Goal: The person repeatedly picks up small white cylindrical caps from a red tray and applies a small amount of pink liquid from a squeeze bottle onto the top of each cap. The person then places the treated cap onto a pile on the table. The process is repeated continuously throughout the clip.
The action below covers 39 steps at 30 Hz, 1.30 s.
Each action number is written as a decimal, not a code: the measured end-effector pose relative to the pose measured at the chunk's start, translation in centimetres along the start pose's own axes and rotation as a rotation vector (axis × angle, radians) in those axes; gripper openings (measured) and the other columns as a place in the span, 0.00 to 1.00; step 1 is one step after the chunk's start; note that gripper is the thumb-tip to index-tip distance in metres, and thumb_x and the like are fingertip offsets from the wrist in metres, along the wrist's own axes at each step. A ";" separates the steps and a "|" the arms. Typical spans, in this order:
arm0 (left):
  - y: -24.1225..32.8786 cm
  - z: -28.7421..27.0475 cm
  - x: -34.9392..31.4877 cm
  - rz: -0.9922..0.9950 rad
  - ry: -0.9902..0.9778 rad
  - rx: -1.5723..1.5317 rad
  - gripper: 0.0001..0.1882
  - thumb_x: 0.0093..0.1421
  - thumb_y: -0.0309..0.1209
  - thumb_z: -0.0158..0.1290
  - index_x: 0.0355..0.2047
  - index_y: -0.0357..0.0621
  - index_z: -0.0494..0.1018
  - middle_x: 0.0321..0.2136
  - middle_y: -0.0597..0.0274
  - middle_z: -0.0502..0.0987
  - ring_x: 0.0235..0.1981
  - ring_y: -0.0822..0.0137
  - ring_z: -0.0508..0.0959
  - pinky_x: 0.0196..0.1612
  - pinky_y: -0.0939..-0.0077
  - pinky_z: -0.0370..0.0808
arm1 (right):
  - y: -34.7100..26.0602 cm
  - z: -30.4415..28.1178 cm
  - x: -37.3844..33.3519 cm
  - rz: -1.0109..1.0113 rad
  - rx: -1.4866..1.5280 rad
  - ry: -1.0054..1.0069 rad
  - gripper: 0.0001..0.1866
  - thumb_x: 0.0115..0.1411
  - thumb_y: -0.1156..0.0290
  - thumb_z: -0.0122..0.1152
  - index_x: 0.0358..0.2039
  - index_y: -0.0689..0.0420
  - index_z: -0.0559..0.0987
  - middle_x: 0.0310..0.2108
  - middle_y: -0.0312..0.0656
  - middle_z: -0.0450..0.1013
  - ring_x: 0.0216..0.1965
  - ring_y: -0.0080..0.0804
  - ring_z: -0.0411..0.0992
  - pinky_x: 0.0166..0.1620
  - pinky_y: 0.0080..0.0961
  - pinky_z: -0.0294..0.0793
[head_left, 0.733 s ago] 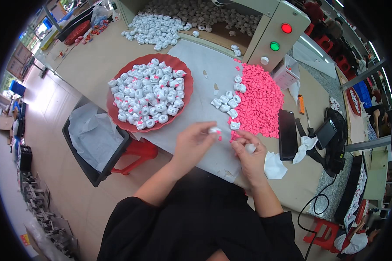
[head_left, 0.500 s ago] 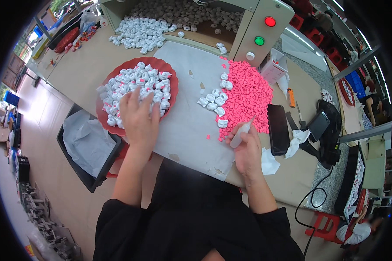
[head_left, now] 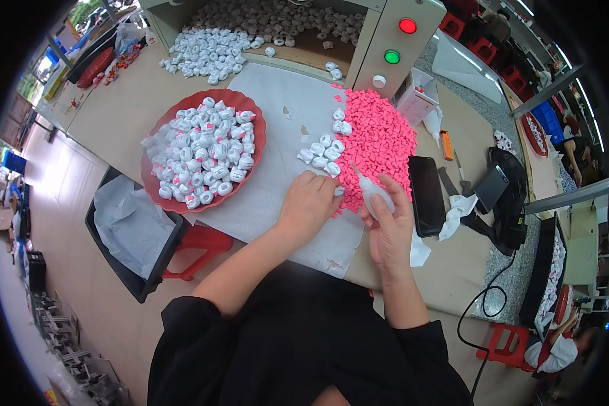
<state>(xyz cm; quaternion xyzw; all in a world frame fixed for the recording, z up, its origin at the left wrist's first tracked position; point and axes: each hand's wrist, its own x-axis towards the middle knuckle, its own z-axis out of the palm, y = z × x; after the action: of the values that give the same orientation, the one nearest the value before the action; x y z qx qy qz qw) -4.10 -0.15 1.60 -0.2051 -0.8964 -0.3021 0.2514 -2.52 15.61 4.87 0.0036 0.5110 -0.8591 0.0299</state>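
Note:
My left hand (head_left: 309,205) is closed at the near left edge of the pink pile, its fingertips pinching a small white knobbly piece (head_left: 339,191). Just right of it, my right hand (head_left: 390,223) grips a translucent white squeeze bottle (head_left: 374,192), whose thin nozzle points up and leftward over the pink pieces (head_left: 377,128). Several loose white pieces (head_left: 321,153) lie on the white sheet (head_left: 264,111) along that pile. At the left stands a scalloped red bowl (head_left: 256,128) heaped with white pieces, some showing pink bits.
A metal box-shaped machine (head_left: 389,30) stands at the back, white pieces heaped in its opening. A black phone (head_left: 426,196), an orange lighter (head_left: 446,145) and a black cable (head_left: 494,287) are at the right. Lower left are a black tray (head_left: 142,287) and a red stool (head_left: 203,243).
My left hand has left the bowl and moved right to a white piece by the pink pile. My right hand has raised the bottle slightly. The view has shifted a little.

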 end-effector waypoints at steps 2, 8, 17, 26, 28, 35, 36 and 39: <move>-0.2 -0.7 -0.6 -0.017 0.034 -0.047 0.16 0.46 0.25 0.58 0.36 0.39 0.71 0.27 0.61 0.71 0.30 0.63 0.72 0.33 0.71 0.70 | 0.4 -0.4 0.1 -0.026 0.034 0.034 0.16 0.54 0.77 0.57 0.44 0.61 0.69 0.32 0.38 0.69 0.30 0.21 0.68 0.31 0.17 0.66; -0.5 -3.5 -3.1 -0.789 0.006 -1.290 0.12 0.55 0.21 0.52 0.41 0.33 0.68 0.34 0.64 0.71 0.36 0.75 0.72 0.39 0.80 0.72 | 1.2 -0.7 -0.2 -0.072 0.010 -0.061 0.12 0.55 0.75 0.56 0.40 0.60 0.69 0.32 0.39 0.69 0.29 0.24 0.67 0.32 0.18 0.66; 0.2 -2.6 -4.6 -0.671 0.065 -1.217 0.14 0.56 0.19 0.50 0.43 0.33 0.64 0.35 0.60 0.72 0.38 0.72 0.73 0.41 0.79 0.71 | 2.2 0.4 -1.2 -0.279 -0.362 -0.164 0.13 0.57 0.72 0.54 0.39 0.62 0.65 0.37 0.43 0.63 0.33 0.26 0.67 0.36 0.21 0.67; 0.0 -2.7 -4.6 -0.671 0.030 -1.214 0.14 0.56 0.18 0.49 0.43 0.33 0.63 0.35 0.58 0.72 0.38 0.72 0.73 0.42 0.81 0.71 | 2.4 -0.4 -1.1 -0.459 -0.610 -0.242 0.12 0.56 0.73 0.55 0.37 0.64 0.65 0.34 0.44 0.63 0.33 0.27 0.64 0.37 0.20 0.65; 0.2 -2.9 -4.5 -0.683 0.016 -1.183 0.14 0.56 0.18 0.49 0.43 0.33 0.63 0.35 0.58 0.72 0.38 0.72 0.73 0.42 0.81 0.71 | 2.4 -0.3 -1.0 -0.478 -0.619 -0.251 0.12 0.56 0.73 0.55 0.37 0.64 0.66 0.33 0.44 0.63 0.33 0.27 0.63 0.36 0.20 0.65; 0.1 -2.9 -4.5 -0.691 0.005 -1.168 0.14 0.56 0.18 0.49 0.43 0.33 0.63 0.35 0.58 0.72 0.37 0.72 0.73 0.42 0.81 0.70 | 2.6 -0.4 -1.0 -0.497 -0.640 -0.235 0.12 0.55 0.72 0.56 0.36 0.63 0.66 0.33 0.44 0.64 0.32 0.28 0.64 0.35 0.20 0.64; 0.1 -2.8 -4.5 -0.685 0.011 -1.173 0.14 0.56 0.18 0.49 0.43 0.33 0.63 0.35 0.58 0.72 0.37 0.72 0.73 0.42 0.81 0.70 | 2.6 -0.5 -1.0 -0.501 -0.641 -0.235 0.12 0.55 0.72 0.57 0.36 0.63 0.67 0.33 0.44 0.64 0.32 0.28 0.64 0.35 0.20 0.64; 0.1 -2.7 -4.5 -0.675 0.019 -1.186 0.14 0.56 0.18 0.49 0.44 0.33 0.63 0.35 0.58 0.72 0.37 0.72 0.73 0.42 0.81 0.70 | 2.7 -0.6 -0.9 -0.511 -0.652 -0.234 0.13 0.55 0.72 0.57 0.36 0.63 0.67 0.32 0.44 0.64 0.32 0.28 0.64 0.35 0.20 0.64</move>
<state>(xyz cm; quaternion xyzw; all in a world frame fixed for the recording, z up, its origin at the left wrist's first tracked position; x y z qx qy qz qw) 0.41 -2.77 0.95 -0.0147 -0.5918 -0.8059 -0.0037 -1.48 14.92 2.22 -0.2300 0.7333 -0.6272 -0.1265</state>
